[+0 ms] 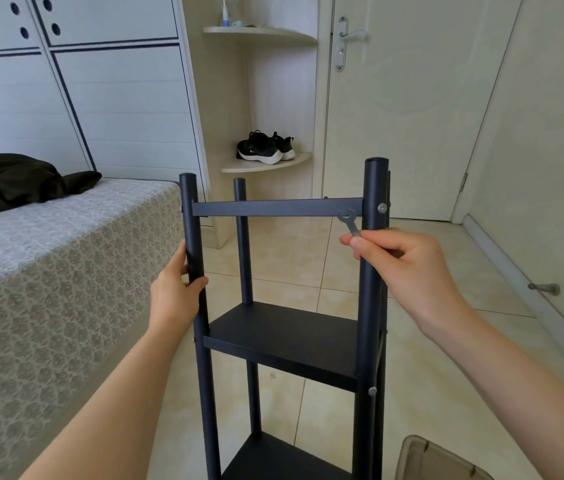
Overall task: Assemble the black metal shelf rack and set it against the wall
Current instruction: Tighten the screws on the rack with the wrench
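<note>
**A:** From the head camera, where does the rack stand?

**B:** The black shelf rack (284, 327) is upright on the tiled floor (429, 375), just right of the bed (48, 271) and well apart from the right-hand wall (557, 150). The left hand (173, 296) has its fingers (180, 259) curled round the near left post (191, 216).

**A:** And the right hand?

**B:** The right hand (412, 271) pinches the handle of a small flat wrench (349, 223) between thumb and forefinger. The wrench's open end sits in the inner corner where the top rail (273, 207) meets the near right post (374, 188), beside a silver bolt head (382, 208). I cannot tell whether it is seated on a nut.

**A:** So how should the tightening go?

**B:** In my judgement, seat the wrench mouth fully on the flats before turning. Work in short arcs, since rail and post crowd the swing. Brace the left post so the frame does not twist. Make it snug, not forced.
</note>
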A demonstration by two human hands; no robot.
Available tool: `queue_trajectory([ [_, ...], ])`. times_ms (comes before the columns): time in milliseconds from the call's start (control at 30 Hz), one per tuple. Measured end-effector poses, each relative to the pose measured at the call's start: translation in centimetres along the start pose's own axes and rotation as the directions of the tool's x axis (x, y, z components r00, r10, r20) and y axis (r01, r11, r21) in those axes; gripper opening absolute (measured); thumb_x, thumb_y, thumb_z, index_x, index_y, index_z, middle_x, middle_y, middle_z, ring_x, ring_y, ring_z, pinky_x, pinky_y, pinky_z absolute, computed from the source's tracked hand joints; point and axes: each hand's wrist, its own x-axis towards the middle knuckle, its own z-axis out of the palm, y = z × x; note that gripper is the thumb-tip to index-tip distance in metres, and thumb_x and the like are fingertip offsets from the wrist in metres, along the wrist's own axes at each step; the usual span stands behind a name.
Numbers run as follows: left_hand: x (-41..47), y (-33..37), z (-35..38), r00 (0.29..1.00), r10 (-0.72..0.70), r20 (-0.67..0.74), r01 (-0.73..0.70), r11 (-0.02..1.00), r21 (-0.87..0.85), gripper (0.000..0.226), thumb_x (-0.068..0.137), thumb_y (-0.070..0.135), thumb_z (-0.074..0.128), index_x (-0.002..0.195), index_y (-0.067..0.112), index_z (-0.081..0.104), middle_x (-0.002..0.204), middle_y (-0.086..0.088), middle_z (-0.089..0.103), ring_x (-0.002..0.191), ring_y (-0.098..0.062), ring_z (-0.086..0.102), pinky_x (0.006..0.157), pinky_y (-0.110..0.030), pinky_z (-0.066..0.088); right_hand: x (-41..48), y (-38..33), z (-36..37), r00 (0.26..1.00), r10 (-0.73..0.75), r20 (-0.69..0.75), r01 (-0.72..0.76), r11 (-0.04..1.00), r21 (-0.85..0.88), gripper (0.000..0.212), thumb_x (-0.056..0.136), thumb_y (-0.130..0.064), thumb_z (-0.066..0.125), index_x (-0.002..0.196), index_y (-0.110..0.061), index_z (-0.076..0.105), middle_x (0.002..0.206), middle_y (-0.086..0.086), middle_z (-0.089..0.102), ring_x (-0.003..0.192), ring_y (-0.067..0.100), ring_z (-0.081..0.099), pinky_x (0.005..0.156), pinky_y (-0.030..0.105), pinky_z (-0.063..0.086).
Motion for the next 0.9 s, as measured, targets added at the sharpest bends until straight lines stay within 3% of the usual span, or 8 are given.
queue_trajectory([
  [133, 0.2, 0.5, 0.1, 1.000, -0.008, -0.029, 0.011, 0.996, 0.085, 0.072, 0.097, 0.003, 0.056, 0.159, 0.026, 0.025, 0.142, -0.008, 0.056, 0.124, -0.035, 0.055, 0.099, -0.052, 0.050, 0.2, -0.2, 0.2, 0.999, -0.007, 0.046, 0.006, 1.000, 0.021, 0.020, 0.090, -0.024, 0.068, 0.082, -0.042, 0.074, 0.096, -0.018, 0.075, 0.100, 0.001, 0.067, 0.094, 0.027, 0.050],
  [233, -0.2, 0.9, 0.2, 1.000, -0.002, -0.015, 0.003, 0.998, 0.064, 0.077, 0.097, 0.003, 0.051, 0.161, 0.027, 0.015, 0.153, -0.006, 0.045, 0.133, -0.033, 0.049, 0.104, -0.055, 0.047, 0.5, -0.4, -0.3, 0.998, -0.009, 0.058, 0.006, 0.999, 0.045, 0.018, 0.092, -0.023, 0.065, 0.091, -0.037, 0.075, 0.094, -0.020, 0.074, 0.096, -0.002, 0.068, 0.088, 0.023, 0.054],
  [367, -1.0, 1.4, -0.1, 0.999, 0.045, 0.023, -0.045, 0.998, 0.032, 0.081, 0.096, 0.002, 0.052, 0.162, 0.027, 0.011, 0.160, -0.002, 0.035, 0.144, -0.028, 0.038, 0.113, -0.054, 0.040, 0.6, -0.3, -1.1, 0.995, 0.066, 0.080, -0.082, 0.976, 0.204, 0.021, 0.094, -0.018, 0.063, 0.093, -0.033, 0.078, 0.102, -0.008, 0.076, 0.101, 0.012, 0.071, 0.095, 0.047, 0.053],
  [500, -2.4, 3.4, 0.2, 0.991, 0.136, -0.016, -0.135, 0.989, 0.066, 0.082, 0.095, 0.001, 0.055, 0.161, 0.021, 0.013, 0.161, -0.005, 0.029, 0.145, -0.025, 0.032, 0.116, -0.042, 0.030, 0.8, -0.1, -1.3, 0.989, 0.103, 0.107, -0.126, 0.964, 0.233, 0.020, 0.094, -0.019, 0.063, 0.094, -0.032, 0.079, 0.105, -0.007, 0.075, 0.106, 0.012, 0.069, 0.095, 0.049, 0.053],
  [600, -4.0, 6.0, 0.9, 0.995, 0.084, -0.059, -0.093, 0.984, -0.152, 0.074, 0.094, 0.001, 0.057, 0.158, 0.020, 0.024, 0.152, 0.002, 0.040, 0.137, -0.016, 0.041, 0.111, -0.037, 0.037, 1.1, -0.4, -0.9, 0.986, 0.109, 0.128, -0.139, 0.958, 0.252, 0.020, 0.094, -0.020, 0.064, 0.096, -0.033, 0.079, 0.106, -0.008, 0.075, 0.107, 0.012, 0.068, 0.096, 0.048, 0.053],
  [733, -6.7, 8.8, 2.4, 0.979, -0.035, 0.200, 0.125, 0.880, -0.458, 0.051, 0.095, 0.005, 0.061, 0.141, 0.022, 0.048, 0.123, 0.008, 0.062, 0.109, -0.011, 0.063, 0.088, -0.030, 0.053, 1.2, -0.8, 0.1, 0.978, 0.107, 0.180, -0.154, 0.949, 0.275, 0.019, 0.094, -0.023, 0.063, 0.099, -0.034, 0.078, 0.108, -0.009, 0.074, 0.112, 0.007, 0.065, 0.099, 0.048, 0.051],
  [833, -8.4, 9.6, 3.6, 0.889, -0.022, 0.458, 0.257, 0.850, -0.459, 0.024, 0.100, 0.021, 0.060, 0.123, 0.026, 0.061, 0.109, 0.007, 0.072, 0.097, -0.009, 0.072, 0.084, -0.027, 0.058, 1.4, -1.1, 0.8, 0.974, 0.108, 0.202, -0.167, 0.937, 0.307, 0.019, 0.095, -0.023, 0.063, 0.099, -0.034, 0.078, 0.111, -0.009, 0.073, 0.116, 0.006, 0.062, 0.101, 0.047, 0.050],
  [900, -9.3, 9.9, 3.9, 0.828, -0.015, 0.561, 0.329, 0.822, -0.464, 0.020, 0.103, 0.033, 0.053, 0.117, 0.026, 0.066, 0.101, 0.008, 0.076, 0.093, -0.011, 0.074, 0.085, -0.031, 0.060, 1.6, -1.4, 1.2, 0.970, 0.104, 0.219, -0.172, 0.930, 0.324, 0.019, 0.095, -0.022, 0.062, 0.100, -0.030, 0.079, 0.113, -0.009, 0.073, 0.116, 0.005, 0.062, 0.101, 0.044, 0.051],
])
